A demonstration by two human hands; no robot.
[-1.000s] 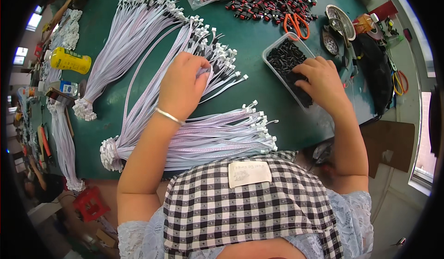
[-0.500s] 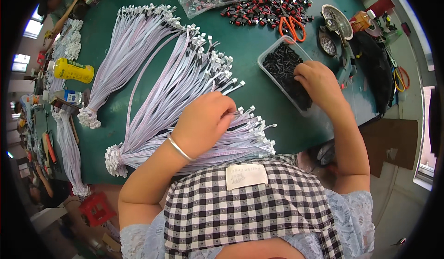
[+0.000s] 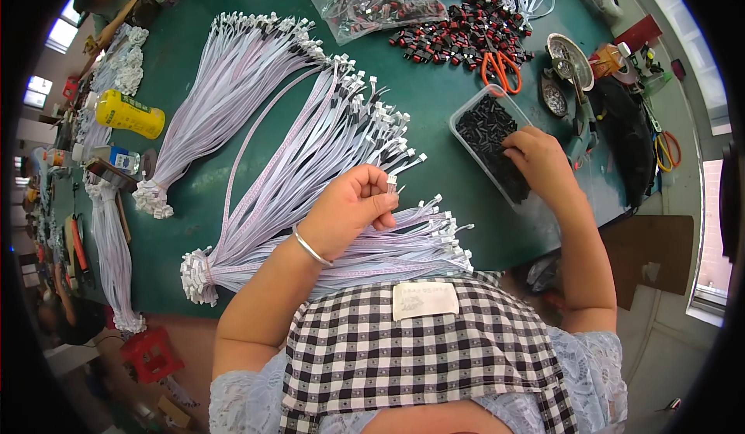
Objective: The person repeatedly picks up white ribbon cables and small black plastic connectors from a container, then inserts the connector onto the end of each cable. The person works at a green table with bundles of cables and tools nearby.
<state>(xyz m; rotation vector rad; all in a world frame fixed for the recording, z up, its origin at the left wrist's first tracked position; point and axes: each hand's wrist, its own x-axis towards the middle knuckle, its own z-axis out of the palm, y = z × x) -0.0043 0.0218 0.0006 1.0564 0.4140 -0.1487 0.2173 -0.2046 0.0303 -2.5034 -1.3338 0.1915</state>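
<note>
White connector [image 3: 392, 179]: at the fingertips of the left hand, above the nearer cables
Left hand [image 3: 349, 207]: grip pinched closed on the connector, thumb against the forefinger
Right hand [image 3: 545, 162]: grip nearly closed at the black tubes; cannot tell whether it has hold of one
Black tubes [image 3: 485, 126]: heaped in a clear plastic box [image 3: 483, 161]
White flat cables [image 3: 291, 166]: fanned beneath and beyond the left hand, gathered at one end
Orange-handled scissors [image 3: 500, 73]: just beyond the box, beside black-and-red parts [image 3: 469, 37]
Yellow bottle [image 3: 130, 114]: at the left on the green table [image 3: 516, 232]
</note>
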